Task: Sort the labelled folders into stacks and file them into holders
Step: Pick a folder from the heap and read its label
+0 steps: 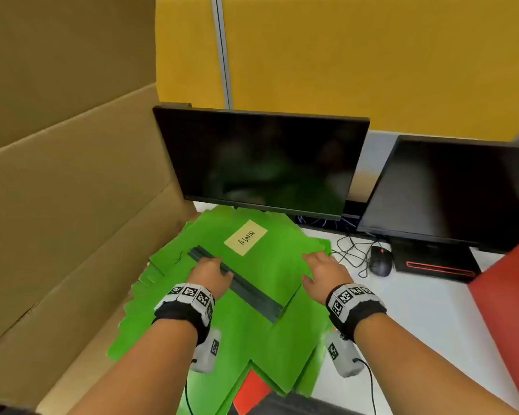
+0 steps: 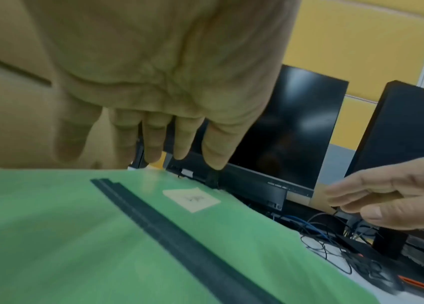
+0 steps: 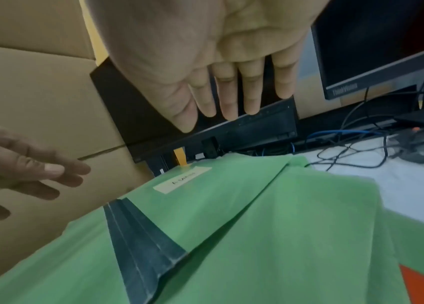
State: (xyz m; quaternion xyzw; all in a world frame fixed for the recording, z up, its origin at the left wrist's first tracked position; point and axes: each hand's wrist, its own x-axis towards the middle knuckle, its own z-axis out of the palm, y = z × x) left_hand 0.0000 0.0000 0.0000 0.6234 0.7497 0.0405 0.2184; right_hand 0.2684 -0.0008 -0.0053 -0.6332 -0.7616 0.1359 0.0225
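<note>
A loose pile of green folders [image 1: 246, 319] lies on the white desk in front of the monitor. The top folder [image 1: 270, 265] has a dark spine strip [image 1: 237, 283] and a pale label [image 1: 245, 241] reading ADMIN. My left hand [image 1: 207, 272] hovers over the spine's far end, fingers straight and spread, holding nothing [image 2: 153, 123]. My right hand [image 1: 322, 271] hovers over the top folder's right edge, fingers straight and together, also holding nothing [image 3: 231, 82]. Both palms sit just above the folder [image 2: 101, 236] in the wrist views.
A large cardboard box [image 1: 66, 220] walls the left side. Two dark monitors [image 1: 261, 163] [image 1: 456, 193] stand behind the pile, with tangled cables [image 1: 351, 250] and a black mouse [image 1: 380, 263] to the right. A red folder [image 1: 510, 295] lies at far right; another red piece [image 1: 249, 390] shows under the pile.
</note>
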